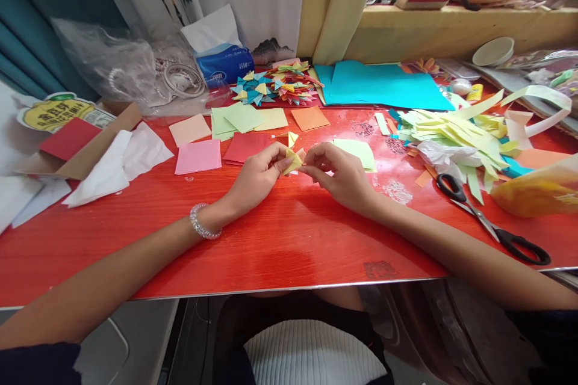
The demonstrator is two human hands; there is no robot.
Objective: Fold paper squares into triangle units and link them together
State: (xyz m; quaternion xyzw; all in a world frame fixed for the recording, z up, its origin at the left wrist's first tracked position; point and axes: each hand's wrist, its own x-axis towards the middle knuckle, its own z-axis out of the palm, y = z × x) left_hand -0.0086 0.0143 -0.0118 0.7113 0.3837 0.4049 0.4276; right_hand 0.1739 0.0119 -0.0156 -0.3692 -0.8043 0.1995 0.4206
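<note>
Over the middle of the red table [289, 234], my left hand [259, 177] pinches a small folded yellow paper piece [294, 161] between thumb and fingers. My right hand [341, 177] meets it from the right, its thumb and fingertips pressed together at the piece's edge. A bit of pale orange paper shows between the hands. Square papers lie just beyond: pink [198, 157], red [246, 147], light green [244, 117], orange [310, 118] and a pale green stack [356, 153] partly behind my right hand.
Black-handled scissors [490, 222] lie at the right, near paper strips [456, 135]. Folded colourful pieces [275, 85] are heaped at the back beside a blue tissue pack [223, 63] and blue sheets [383, 85]. A cardboard box [97, 147] sits left. The table's front edge is close.
</note>
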